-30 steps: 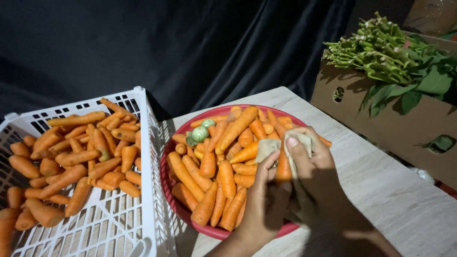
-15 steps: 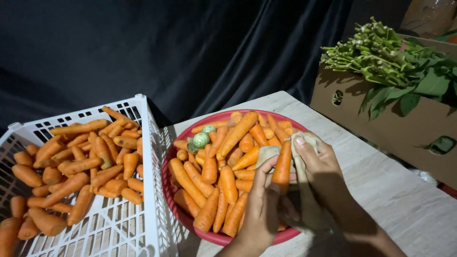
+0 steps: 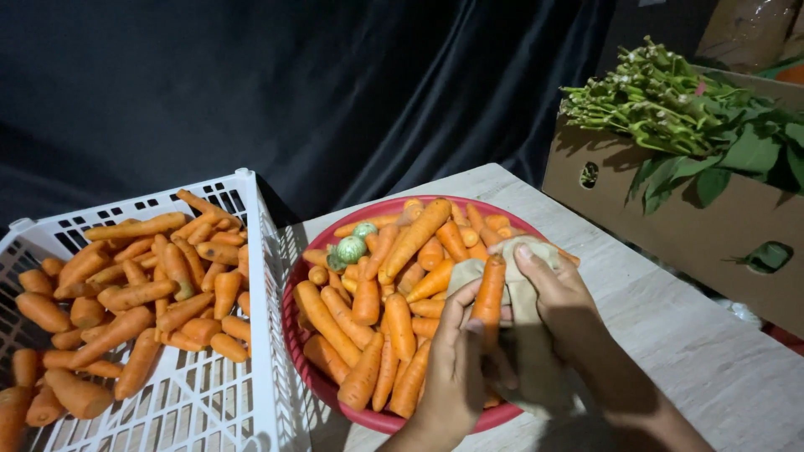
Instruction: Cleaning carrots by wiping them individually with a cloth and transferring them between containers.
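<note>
Head view: my left hand (image 3: 456,356) and right hand (image 3: 559,303) both grasp one carrot (image 3: 488,295) wrapped in a beige cloth (image 3: 528,351), over the near right of the red bowl (image 3: 295,335); white crate (image 3: 251,276) left, cardboard box (image 3: 670,218) with greens (image 3: 670,109) far right

A white plastic crate (image 3: 251,351) filled with carrots is seen at the left. A cardboard box (image 3: 670,218) topped with leafy greens (image 3: 670,109) is set at the right. Black cloth (image 3: 293,92) is hung behind.
</note>
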